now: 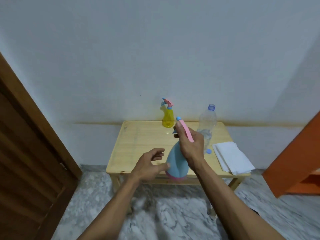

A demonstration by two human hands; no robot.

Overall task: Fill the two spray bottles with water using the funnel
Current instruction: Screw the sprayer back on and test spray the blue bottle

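Observation:
My right hand (189, 144) grips the pink spray head and neck of a light blue spray bottle (176, 163), held above the near edge of the small wooden table (142, 141). My left hand (150, 163) is open, its fingertips touching the bottle's lower left side. A yellow spray bottle (168, 118) with a pink and blue head stands at the table's far edge. To its right stands a clear plastic water bottle (207, 125) with no cap on; its blue cap (209, 151) lies at its foot. No funnel is visible.
A stack of white paper napkins (232, 157) lies on the table's right end, overhanging the edge. A brown wooden door (26, 153) is at left, an orange piece of furniture (297, 161) at right. The floor is grey marble, and a white wall rises behind the table.

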